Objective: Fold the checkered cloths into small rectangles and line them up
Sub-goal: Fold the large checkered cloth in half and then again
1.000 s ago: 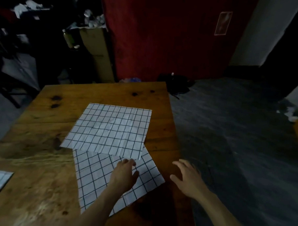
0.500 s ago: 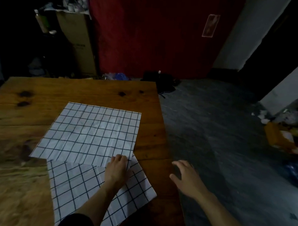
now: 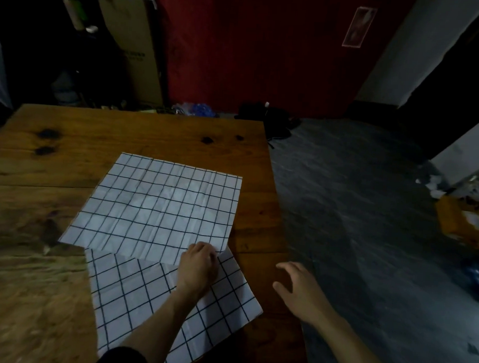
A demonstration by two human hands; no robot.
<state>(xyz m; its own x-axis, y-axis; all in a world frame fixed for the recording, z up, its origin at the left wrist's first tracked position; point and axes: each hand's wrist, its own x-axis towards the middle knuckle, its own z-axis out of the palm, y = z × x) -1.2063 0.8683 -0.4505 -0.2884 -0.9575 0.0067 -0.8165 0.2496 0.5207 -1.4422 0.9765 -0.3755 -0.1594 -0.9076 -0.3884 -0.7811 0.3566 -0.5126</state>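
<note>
The wooden tabletop (image 3: 158, 139) has a worn, streaked grain, with two dark knots near its far left and two smaller ones toward its far right corner. Two white cloths with a black grid lie flat on it. The far cloth (image 3: 160, 205) is spread open and creased; its near edge overlaps the near cloth (image 3: 134, 292), which sits askew, seemingly reaching the tabletop's near edge, though the dim light blurs that

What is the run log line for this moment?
step: grasp cloth corner | left hand on upper cloth | right hand open above table | lower cloth unfolded
</note>
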